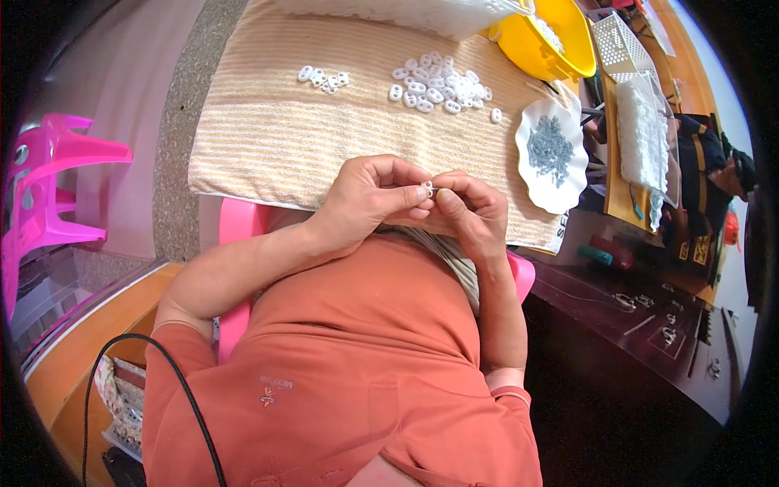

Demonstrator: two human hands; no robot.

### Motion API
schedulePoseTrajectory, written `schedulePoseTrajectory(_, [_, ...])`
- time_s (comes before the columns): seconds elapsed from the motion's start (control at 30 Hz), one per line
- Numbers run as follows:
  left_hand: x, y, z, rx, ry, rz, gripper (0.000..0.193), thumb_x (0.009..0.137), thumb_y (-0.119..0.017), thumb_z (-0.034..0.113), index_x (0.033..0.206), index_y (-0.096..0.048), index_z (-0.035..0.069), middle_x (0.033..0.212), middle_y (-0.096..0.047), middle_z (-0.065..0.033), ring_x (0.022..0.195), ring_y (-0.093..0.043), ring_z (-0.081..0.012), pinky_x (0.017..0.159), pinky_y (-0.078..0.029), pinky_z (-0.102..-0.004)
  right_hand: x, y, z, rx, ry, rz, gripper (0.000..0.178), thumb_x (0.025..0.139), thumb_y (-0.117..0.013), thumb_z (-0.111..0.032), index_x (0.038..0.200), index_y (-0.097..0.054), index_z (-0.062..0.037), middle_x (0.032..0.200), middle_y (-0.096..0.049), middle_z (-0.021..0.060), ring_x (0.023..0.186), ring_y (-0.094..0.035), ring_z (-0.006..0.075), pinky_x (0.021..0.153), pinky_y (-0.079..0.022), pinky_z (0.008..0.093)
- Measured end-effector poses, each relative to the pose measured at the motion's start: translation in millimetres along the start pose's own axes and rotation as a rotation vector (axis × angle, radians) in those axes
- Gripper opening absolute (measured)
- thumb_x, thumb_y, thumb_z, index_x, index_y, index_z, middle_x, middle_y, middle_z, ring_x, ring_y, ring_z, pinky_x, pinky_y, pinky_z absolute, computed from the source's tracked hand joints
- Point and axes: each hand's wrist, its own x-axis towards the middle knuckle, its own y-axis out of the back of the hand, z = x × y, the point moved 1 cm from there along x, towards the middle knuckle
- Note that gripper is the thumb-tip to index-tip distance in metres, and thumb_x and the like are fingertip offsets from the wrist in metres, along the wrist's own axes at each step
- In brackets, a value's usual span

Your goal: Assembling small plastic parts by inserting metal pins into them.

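Observation:
My left hand [373,199] and my right hand [473,209] meet over the near edge of a striped beige cloth [276,138]. Between their fingertips they pinch a small white plastic ring piece [428,188], which both hands hold; a thin metal part seems to stick out of it toward the right hand. A large pile of the same white ring pieces [436,84] lies on the cloth farther away. A smaller pile of white pieces [324,78] lies to its left. A white scalloped dish [545,188] holds small grey metal parts [550,148] to the right.
A yellow bowl [560,50] and a white basket [620,45] stand at the far right. A white tray of pieces [406,12] sits at the far edge. A pink plastic stool [49,195] is at the left. A dark table [649,316] lies at the right.

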Motion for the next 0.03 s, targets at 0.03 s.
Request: schedulePoseTrajectory(0.03, [0.0, 0.2, -0.2, -0.01, 0.0, -0.005, 0.019, 0.09, -0.063, 0.003, 0.107, -0.061, -0.005, 0.096, -0.066, -0.0091, 0.084, -0.066, -0.0122, 0.076, -0.058, -0.0236, 0.2, -0.3, -0.1, -0.001, -0.001, -0.001, 0.011, 0.092, -0.058, -0.001, 0.1, -0.065, 0.0044, 0.094, -0.065, 0.0059, 0.084, -0.062, 0.0096, 0.075, -0.051, 0.0212])
